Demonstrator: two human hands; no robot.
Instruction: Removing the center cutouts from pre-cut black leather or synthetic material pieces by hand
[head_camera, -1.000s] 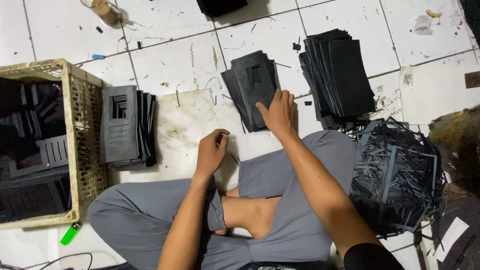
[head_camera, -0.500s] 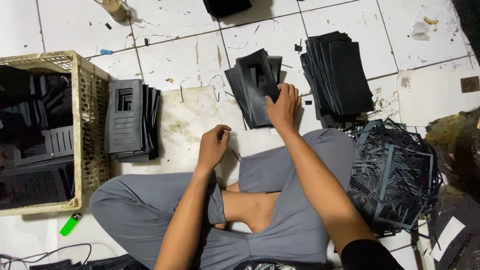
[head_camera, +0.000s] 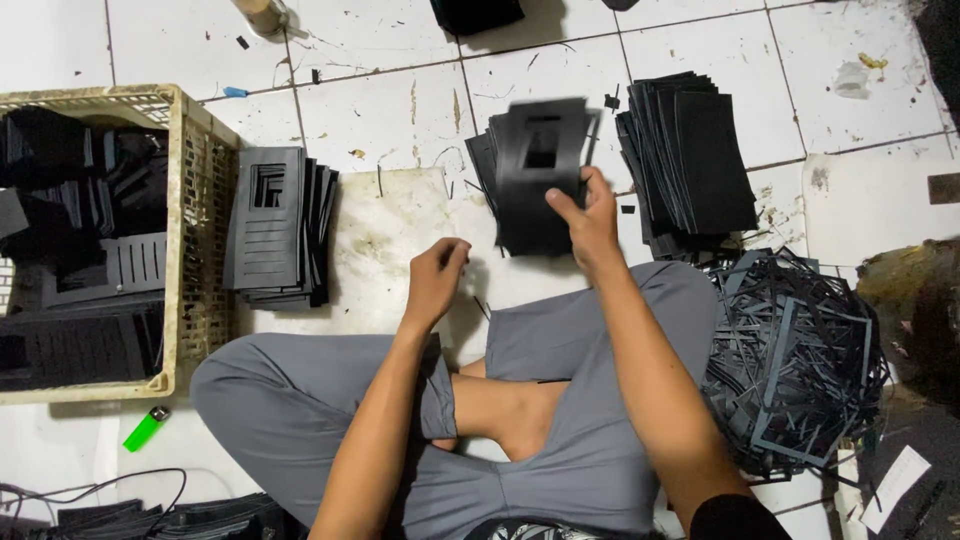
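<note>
My right hand (head_camera: 588, 222) grips a black die-cut sheet (head_camera: 540, 150) with a small rectangular window, lifted and tilted above the black pile (head_camera: 520, 235) in front of my knees. The raised sheet is blurred. My left hand (head_camera: 437, 280) hovers loosely curled over the white board (head_camera: 385, 250) on the floor and holds nothing. I sit cross-legged in grey trousers.
A plastic crate (head_camera: 190, 230) full of black pieces stands at left, with a stack of slotted black sheets (head_camera: 275, 228) beside it. Plain black sheets (head_camera: 695, 160) lie at upper right, a heap of cut-out scrap frames (head_camera: 800, 360) at right. A green lighter (head_camera: 145, 428) lies lower left.
My right hand took a sheet from the pile ahead and lifted it up. My left hand stayed near the board, shifting slightly.
</note>
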